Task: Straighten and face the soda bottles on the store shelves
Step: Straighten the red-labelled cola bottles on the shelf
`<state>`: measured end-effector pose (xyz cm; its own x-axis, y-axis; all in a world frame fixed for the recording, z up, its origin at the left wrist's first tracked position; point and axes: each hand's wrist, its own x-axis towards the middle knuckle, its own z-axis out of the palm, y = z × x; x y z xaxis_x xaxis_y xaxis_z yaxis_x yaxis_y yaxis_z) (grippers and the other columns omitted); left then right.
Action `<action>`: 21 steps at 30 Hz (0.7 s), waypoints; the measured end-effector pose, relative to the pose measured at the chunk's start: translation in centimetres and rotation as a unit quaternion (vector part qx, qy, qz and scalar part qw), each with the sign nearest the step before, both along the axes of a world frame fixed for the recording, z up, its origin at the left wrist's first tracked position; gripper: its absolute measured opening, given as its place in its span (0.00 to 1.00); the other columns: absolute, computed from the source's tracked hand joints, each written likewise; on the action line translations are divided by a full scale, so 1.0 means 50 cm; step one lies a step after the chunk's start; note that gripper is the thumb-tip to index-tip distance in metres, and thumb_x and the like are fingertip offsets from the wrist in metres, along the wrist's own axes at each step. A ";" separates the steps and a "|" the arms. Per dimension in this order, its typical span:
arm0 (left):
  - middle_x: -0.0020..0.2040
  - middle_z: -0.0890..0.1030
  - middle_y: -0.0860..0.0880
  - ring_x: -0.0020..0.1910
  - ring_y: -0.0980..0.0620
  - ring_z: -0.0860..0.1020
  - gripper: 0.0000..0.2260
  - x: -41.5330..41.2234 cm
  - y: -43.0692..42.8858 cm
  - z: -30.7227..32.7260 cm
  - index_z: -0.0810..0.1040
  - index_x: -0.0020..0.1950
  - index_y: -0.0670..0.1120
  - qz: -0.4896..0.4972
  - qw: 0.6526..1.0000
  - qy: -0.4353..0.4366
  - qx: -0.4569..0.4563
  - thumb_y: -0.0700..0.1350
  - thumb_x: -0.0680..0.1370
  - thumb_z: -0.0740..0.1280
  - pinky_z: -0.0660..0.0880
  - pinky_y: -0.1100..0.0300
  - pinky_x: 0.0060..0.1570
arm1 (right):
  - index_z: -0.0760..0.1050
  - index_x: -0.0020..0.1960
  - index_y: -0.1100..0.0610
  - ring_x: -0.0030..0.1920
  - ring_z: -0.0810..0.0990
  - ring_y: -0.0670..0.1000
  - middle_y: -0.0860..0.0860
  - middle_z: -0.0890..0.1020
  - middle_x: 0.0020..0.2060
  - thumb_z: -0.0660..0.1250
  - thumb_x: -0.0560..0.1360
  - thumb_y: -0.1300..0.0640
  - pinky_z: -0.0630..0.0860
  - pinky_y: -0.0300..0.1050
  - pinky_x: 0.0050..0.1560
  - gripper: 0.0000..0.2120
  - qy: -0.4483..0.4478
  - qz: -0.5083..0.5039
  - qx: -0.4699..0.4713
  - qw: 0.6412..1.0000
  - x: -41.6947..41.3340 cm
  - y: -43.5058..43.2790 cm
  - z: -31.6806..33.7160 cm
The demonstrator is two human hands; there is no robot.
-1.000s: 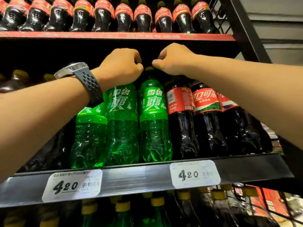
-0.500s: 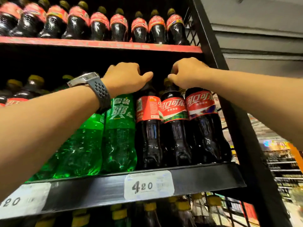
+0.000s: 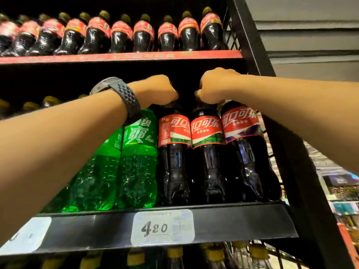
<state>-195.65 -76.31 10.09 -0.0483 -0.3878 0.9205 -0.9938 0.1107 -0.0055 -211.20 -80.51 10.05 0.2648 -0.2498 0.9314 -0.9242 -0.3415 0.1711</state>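
On the middle shelf (image 3: 242, 216) stand two green soda bottles (image 3: 138, 162) at the left and three dark cola bottles with red labels beside them. My left hand (image 3: 155, 91), with a watch on its wrist, is shut on the top of the leftmost cola bottle (image 3: 173, 152). My right hand (image 3: 215, 86) is shut on the top of the middle cola bottle (image 3: 206, 152); the caps are hidden under my fingers. The rightmost cola bottle (image 3: 242, 148) stands against the right hand's wrist. The leftmost cola label shows small print on its left part.
A row of several small cola bottles (image 3: 120, 33) fills the top shelf with its red edge (image 3: 136, 56). A price tag (image 3: 162, 227) reads 4.20. The black rack post (image 3: 291, 152) borders the shelf on the right. Yellow-capped bottles (image 3: 174, 253) stand below.
The view has moved right along the shelf. Both hands shifted from the green bottle and the first cola bottles rightward and now close over the tops of two cola bottles.
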 end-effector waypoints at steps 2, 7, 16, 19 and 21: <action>0.45 0.82 0.42 0.43 0.44 0.79 0.11 0.001 0.006 -0.003 0.81 0.45 0.40 -0.002 1.000 0.001 0.000 0.48 0.75 0.67 0.70 0.59 0.34 | 0.76 0.54 0.55 0.39 0.74 0.56 0.52 0.74 0.37 0.64 0.75 0.49 0.70 0.47 0.39 0.12 -0.009 -0.001 -0.003 1.000 0.005 -0.004 0.002; 0.43 0.83 0.45 0.41 0.49 0.78 0.13 0.008 0.001 -0.011 0.83 0.46 0.42 -0.028 0.999 0.032 -0.033 0.53 0.73 0.71 0.72 0.59 0.40 | 0.71 0.46 0.54 0.41 0.72 0.56 0.52 0.73 0.40 0.66 0.73 0.40 0.68 0.48 0.43 0.17 -0.017 0.016 -0.026 0.999 0.008 -0.012 0.000; 0.41 0.81 0.48 0.40 0.51 0.78 0.09 0.008 0.002 -0.016 0.83 0.48 0.43 -0.078 0.994 0.064 -0.041 0.48 0.73 0.72 0.73 0.61 0.40 | 0.76 0.49 0.56 0.47 0.77 0.59 0.54 0.76 0.42 0.68 0.73 0.43 0.69 0.48 0.44 0.17 -0.078 0.118 -0.017 0.990 -0.002 -0.020 -0.004; 0.41 0.82 0.47 0.39 0.52 0.77 0.08 0.009 0.002 -0.016 0.83 0.48 0.43 -0.082 0.994 0.066 -0.039 0.46 0.74 0.71 0.73 0.62 0.39 | 0.77 0.52 0.57 0.49 0.78 0.60 0.54 0.78 0.44 0.68 0.73 0.42 0.71 0.48 0.46 0.19 -0.087 0.129 -0.010 0.988 -0.003 -0.019 -0.005; 0.43 0.82 0.46 0.40 0.51 0.78 0.08 0.012 0.001 -0.014 0.83 0.49 0.42 -0.078 0.994 0.064 -0.038 0.46 0.74 0.71 0.74 0.60 0.42 | 0.77 0.52 0.58 0.49 0.78 0.60 0.55 0.79 0.46 0.68 0.72 0.42 0.73 0.49 0.47 0.19 -0.093 0.131 -0.006 0.987 -0.004 -0.016 -0.003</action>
